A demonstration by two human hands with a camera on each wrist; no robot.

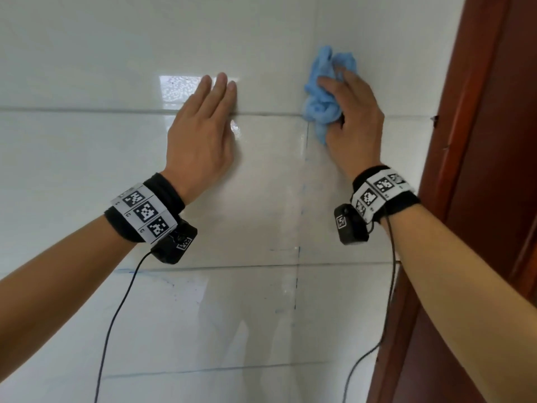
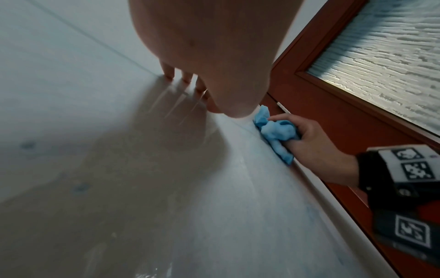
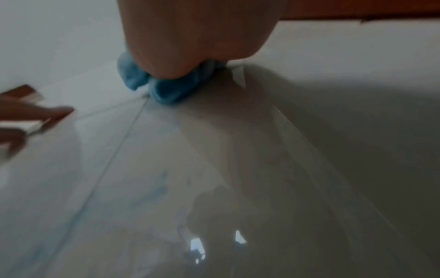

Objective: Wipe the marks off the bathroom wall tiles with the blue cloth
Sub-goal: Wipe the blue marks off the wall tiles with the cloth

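My right hand (image 1: 353, 112) grips a bunched blue cloth (image 1: 322, 94) and presses it against the glossy white wall tiles (image 1: 87, 68), where a horizontal and a vertical grout line meet. The cloth (image 2: 276, 131) bulges out past the fingers; under the palm it (image 3: 166, 88) touches the tile. My left hand (image 1: 203, 123) lies flat on the wall to the left of the cloth, fingers straight and together, fingertips (image 2: 185, 79) on the tile. Faint blue marks (image 1: 299, 251) run down the vertical grout line below the cloth, and more blue smears (image 1: 151, 274) lie lower left.
A reddish-brown wooden door frame (image 1: 479, 141) stands right beside the right hand. The door has a frosted glass pane (image 2: 385, 60). Black cables (image 1: 116, 315) hang from both wrist cameras. The tiled wall extends widely to the left and below.
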